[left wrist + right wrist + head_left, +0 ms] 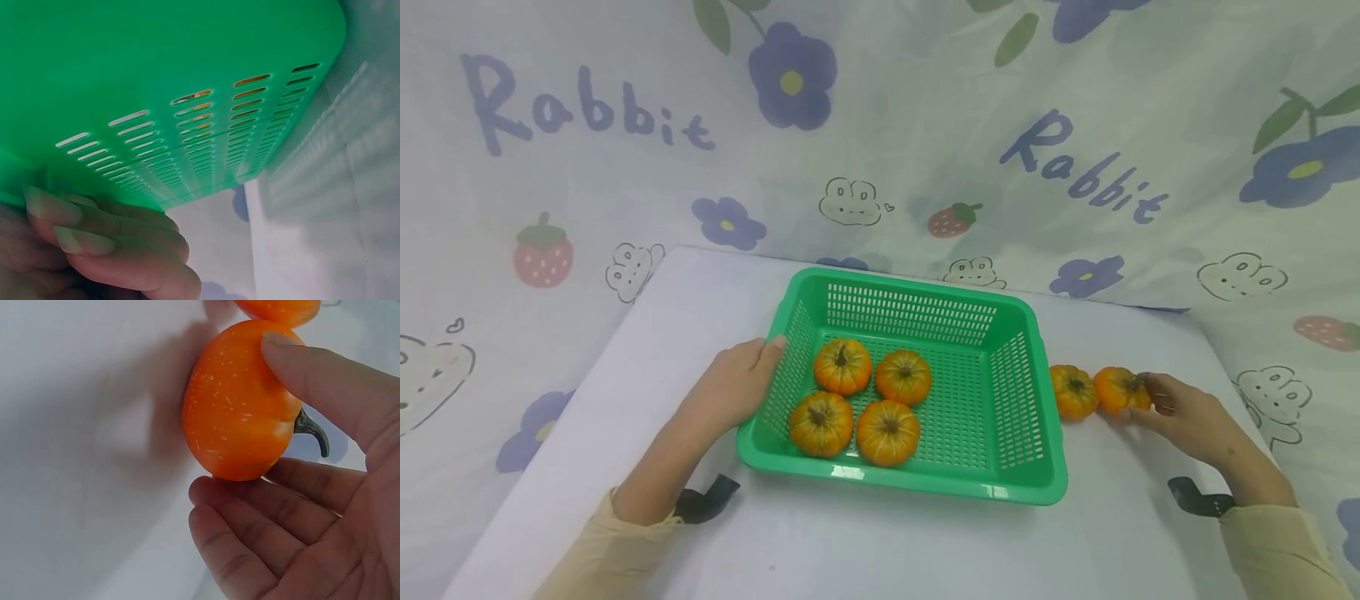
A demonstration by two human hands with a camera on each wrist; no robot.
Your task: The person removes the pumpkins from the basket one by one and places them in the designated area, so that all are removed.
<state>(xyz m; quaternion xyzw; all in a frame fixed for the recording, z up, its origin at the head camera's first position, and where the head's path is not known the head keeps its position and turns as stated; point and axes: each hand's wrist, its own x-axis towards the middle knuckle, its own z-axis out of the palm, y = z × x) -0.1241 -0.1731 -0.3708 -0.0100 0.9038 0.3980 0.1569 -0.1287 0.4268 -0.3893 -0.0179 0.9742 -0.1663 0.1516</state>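
Right grip (1187, 415)'s pinching a pumpkin (1117, 390) near the worktop (1127, 508)'s right edge, second pumpkin (1074, 393) between that and the green basket (925, 485) the left grip (741, 379)'s pinching.

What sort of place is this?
Probably a small staged tabletop set, indoors: a white table, printed cloth hung behind it and at its sides, and a basket with pumpkins in and beside it.
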